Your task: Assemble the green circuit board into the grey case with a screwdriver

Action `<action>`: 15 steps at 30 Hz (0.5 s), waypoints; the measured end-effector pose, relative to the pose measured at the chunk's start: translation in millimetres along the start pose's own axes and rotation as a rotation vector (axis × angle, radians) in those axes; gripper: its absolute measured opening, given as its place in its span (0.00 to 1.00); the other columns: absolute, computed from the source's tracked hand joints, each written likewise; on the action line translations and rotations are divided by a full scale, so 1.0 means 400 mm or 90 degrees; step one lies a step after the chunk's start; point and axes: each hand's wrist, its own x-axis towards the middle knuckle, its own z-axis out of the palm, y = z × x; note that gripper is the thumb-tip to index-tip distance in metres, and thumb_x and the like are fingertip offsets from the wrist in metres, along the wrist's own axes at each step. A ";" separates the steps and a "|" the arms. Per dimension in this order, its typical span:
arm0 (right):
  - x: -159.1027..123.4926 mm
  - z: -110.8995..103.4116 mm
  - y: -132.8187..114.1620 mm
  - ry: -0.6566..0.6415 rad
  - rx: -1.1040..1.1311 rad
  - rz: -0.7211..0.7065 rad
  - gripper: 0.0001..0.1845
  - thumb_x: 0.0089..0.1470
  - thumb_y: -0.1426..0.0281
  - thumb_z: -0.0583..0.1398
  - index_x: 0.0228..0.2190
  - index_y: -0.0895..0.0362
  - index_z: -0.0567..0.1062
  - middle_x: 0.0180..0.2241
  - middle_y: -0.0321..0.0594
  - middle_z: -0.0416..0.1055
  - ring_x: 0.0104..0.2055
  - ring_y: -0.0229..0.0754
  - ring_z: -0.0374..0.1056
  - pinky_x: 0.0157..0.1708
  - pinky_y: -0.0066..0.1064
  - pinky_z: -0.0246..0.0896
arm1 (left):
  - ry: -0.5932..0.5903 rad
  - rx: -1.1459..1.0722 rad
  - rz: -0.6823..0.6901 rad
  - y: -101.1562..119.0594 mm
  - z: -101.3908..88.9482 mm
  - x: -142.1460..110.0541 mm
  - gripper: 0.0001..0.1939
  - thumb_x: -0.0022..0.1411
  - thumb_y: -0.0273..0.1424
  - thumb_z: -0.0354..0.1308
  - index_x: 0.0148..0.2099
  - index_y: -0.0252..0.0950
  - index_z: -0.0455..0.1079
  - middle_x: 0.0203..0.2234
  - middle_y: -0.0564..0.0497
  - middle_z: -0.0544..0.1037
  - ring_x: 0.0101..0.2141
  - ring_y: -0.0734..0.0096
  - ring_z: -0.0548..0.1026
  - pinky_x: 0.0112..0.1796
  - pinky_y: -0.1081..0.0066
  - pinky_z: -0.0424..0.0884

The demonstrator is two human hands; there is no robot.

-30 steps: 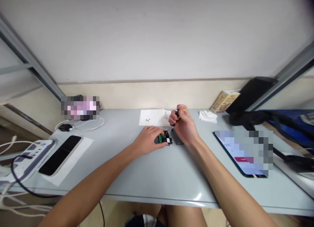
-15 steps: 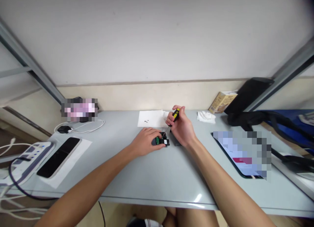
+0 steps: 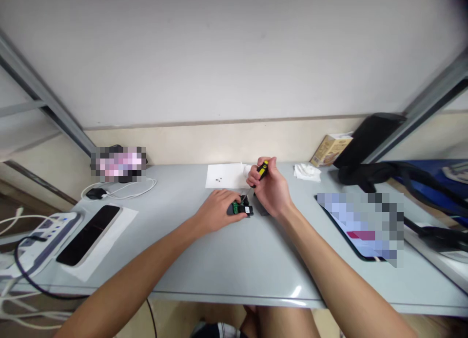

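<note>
Against a pale wall, the grey desk (image 3: 226, 260) holds a small black device with a green circuit board (image 3: 242, 209) near its middle. The left hand (image 3: 219, 210) clasps that device flat on the desk, while the right hand (image 3: 270, 189) grips a yellow-and-black screwdriver (image 3: 258, 173), tip angled down onto it. Just behind lies a white paper (image 3: 224, 176).

Grey table (image 3: 226, 260), white paper sheet (image 3: 224, 175) with tiny dark specks (too small to identify), crumpled tissue (image 3: 306, 171), cardboard box (image 3: 329, 150), phone (image 3: 88, 228) on paper, power strip (image 3: 44, 235), tablet (image 3: 360, 226), white cable (image 3: 126, 187).
</note>
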 end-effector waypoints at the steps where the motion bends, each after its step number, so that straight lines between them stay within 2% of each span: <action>1: 0.000 0.000 0.001 0.002 0.002 -0.002 0.22 0.63 0.45 0.60 0.33 0.50 0.67 0.24 0.31 0.55 0.23 0.36 0.53 0.26 0.29 0.60 | -0.003 0.002 -0.002 0.000 0.000 0.000 0.13 0.65 0.40 0.68 0.47 0.41 0.71 0.50 0.50 0.82 0.52 0.56 0.78 0.55 0.56 0.68; 6: 0.000 0.002 0.004 0.010 -0.028 -0.023 0.22 0.62 0.45 0.60 0.33 0.50 0.67 0.24 0.31 0.55 0.23 0.36 0.53 0.26 0.30 0.59 | -0.009 0.008 -0.014 -0.001 -0.001 0.000 0.17 0.65 0.41 0.68 0.52 0.42 0.70 0.50 0.50 0.82 0.52 0.56 0.77 0.55 0.56 0.68; 15: -0.004 0.006 0.007 -0.008 -0.059 -0.020 0.22 0.63 0.44 0.59 0.33 0.50 0.66 0.24 0.31 0.55 0.23 0.37 0.53 0.26 0.31 0.60 | -0.007 -0.001 -0.008 -0.003 0.002 0.002 0.16 0.65 0.43 0.67 0.51 0.43 0.72 0.51 0.50 0.82 0.53 0.55 0.77 0.56 0.57 0.68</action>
